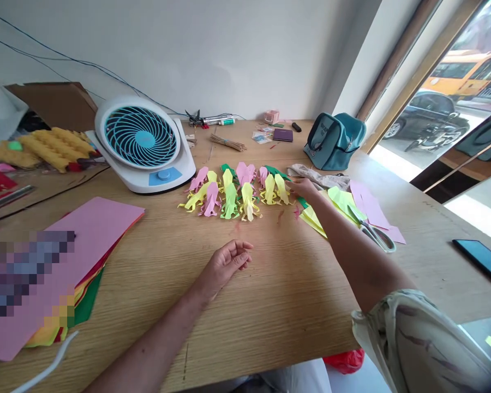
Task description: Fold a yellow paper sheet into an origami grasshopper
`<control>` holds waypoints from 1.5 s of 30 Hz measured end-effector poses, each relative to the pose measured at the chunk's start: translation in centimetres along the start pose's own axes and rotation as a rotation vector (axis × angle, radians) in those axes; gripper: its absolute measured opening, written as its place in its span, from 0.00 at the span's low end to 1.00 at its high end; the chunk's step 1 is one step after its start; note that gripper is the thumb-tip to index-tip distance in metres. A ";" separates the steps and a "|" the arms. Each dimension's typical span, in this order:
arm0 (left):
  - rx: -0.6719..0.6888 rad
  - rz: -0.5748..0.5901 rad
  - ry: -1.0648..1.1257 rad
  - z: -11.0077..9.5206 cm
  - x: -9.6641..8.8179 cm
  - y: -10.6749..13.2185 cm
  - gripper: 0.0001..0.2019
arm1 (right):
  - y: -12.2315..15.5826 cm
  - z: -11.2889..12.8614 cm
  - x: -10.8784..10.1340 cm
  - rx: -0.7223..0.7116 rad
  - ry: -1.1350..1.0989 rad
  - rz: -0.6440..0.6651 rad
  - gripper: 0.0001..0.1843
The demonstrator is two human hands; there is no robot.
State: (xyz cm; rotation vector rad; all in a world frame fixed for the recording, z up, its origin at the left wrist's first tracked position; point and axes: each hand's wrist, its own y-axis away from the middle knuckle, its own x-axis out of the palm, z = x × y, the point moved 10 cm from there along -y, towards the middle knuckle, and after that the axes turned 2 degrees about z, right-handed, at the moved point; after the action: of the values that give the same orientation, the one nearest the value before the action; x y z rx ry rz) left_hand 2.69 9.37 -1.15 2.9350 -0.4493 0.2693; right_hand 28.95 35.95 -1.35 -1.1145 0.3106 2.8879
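Note:
My left hand point(231, 262) rests above the front of the wooden table point(278, 295), fingers loosely bent, thumb apart, nothing in it. My right hand point(305, 188) reaches to the right end of a cluster of folded paper figures, its fingertips at the edge of a yellow paper figure point(281, 189). Whether they grip it is too small to tell. In the cluster stand a pink figure point(211, 200), a light green figure point(229, 202) and several more yellow, pink and dark green ones. Under my right forearm lie yellow-green paper sheets point(339, 199) and scissors point(372, 229).
A white fan point(143, 142) stands at the back left. Stacked coloured paper point(102, 218) lies at the left. Behind my right hand are a crumpled cloth point(317, 176) and a teal bag point(335, 142). Pink sheets point(368, 204) and a phone point(480, 262) lie at the right.

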 end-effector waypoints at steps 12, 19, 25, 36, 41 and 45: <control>-0.004 -0.015 0.008 0.3 -0.4 -0.2 0.25 | 1.2 2.5 -0.9 -0.033 0.151 -0.138 0.16; 0.017 -0.095 -0.005 -0.3 -0.9 -0.1 0.21 | 8.6 8.0 2.9 -0.381 0.228 -0.065 0.12; 0.087 -0.162 -0.091 -1.4 -1.6 0.0 0.18 | 10.9 9.0 7.8 -0.372 0.308 0.041 0.14; 0.138 -0.184 -0.172 -1.6 -2.5 -0.2 0.12 | 11.1 8.2 8.9 -0.259 0.124 0.173 0.16; 0.388 -0.437 -0.554 -4.9 -4.4 1.2 0.12 | 13.9 8.3 7.7 -0.246 -0.090 0.295 0.15; 0.684 -0.495 -1.000 -8.7 -2.4 3.1 0.28 | 17.9 8.1 8.3 -0.237 -0.208 0.444 0.17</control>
State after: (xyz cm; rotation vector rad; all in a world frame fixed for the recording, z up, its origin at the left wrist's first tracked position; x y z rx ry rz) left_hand -1.90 8.69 7.20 3.4555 0.3845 -1.3946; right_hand 15.62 19.65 2.10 -0.8439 0.2370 3.4769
